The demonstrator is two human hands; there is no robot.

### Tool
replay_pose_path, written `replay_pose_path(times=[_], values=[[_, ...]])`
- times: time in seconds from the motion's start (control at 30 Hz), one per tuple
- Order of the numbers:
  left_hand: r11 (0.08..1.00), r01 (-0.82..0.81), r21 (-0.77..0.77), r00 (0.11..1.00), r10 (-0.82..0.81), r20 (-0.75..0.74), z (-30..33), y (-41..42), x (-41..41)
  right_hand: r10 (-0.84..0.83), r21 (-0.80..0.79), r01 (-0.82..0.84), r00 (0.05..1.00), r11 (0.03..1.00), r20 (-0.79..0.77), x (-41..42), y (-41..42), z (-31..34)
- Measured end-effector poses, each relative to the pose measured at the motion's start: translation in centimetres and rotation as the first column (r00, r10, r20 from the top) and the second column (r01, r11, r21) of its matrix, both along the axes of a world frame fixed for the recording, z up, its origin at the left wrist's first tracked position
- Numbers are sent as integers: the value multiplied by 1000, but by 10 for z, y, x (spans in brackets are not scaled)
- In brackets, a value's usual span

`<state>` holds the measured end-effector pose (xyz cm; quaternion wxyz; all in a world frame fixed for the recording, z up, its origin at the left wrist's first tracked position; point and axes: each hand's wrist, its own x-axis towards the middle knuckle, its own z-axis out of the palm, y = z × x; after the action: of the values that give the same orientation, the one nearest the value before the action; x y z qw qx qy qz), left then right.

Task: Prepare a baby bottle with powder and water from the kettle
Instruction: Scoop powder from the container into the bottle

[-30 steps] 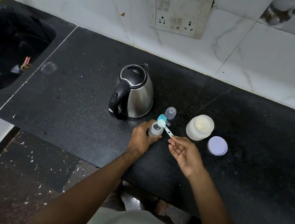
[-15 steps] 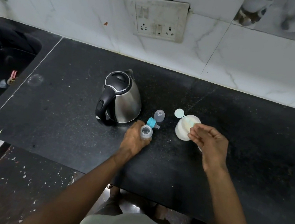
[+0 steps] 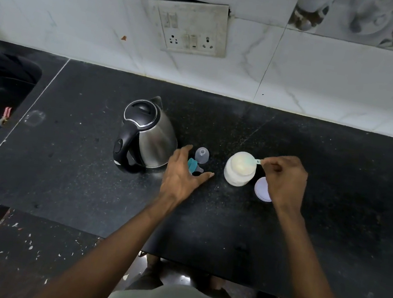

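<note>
Right hand (image 3: pixel 286 179) fingers pinch scoop (image 3: pixel 253 161) over powder jar (image 3: pixel 240 169); left hand (image 3: pixel 183 172) spread left of jar, bottle hidden. Risk: powder spills off scoop.

L hand (image 3: pixel 182 175) flat, fingers spread & straight, palm down, arm reaching fwd. R hand (image 3: pixel 285 180) curled, fingertips pinched together, wrist bent left.

The bottle hides behind the left hand (image 3: pixel 180 174), so that grip can't be read. The scoop (image 3: pixel 249 161) bowl blurs into the powder jar (image 3: pixel 238 174); its handle vanishes inside the right hand (image 3: pixel 285 179) grip. The lid (image 3: pixel 261 192) is perhaps half covered beneath that wrist.
</note>
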<state>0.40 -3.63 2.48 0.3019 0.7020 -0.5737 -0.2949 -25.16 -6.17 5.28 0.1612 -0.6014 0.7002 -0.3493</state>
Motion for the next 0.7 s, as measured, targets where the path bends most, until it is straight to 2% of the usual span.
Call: replay_pose_path(times=[0.13,0.27,0.47,0.7], values=[[998,41,-45,999,-41,7,3,3,-12,84,58,-70,951,996,-298,11,-7,-9],[997,68,-28,998,-67,5,1,7,-20,164,141,-109,864,984,-476,21,-17,-16],[996,77,-36,996,-76,44,-1,9,-19,175,239,-68,870,969,-461,29,-32,-16],[996,62,-59,997,-60,42,2,8,-15,81,311,23,945,950,-316,30,-35,-21]])
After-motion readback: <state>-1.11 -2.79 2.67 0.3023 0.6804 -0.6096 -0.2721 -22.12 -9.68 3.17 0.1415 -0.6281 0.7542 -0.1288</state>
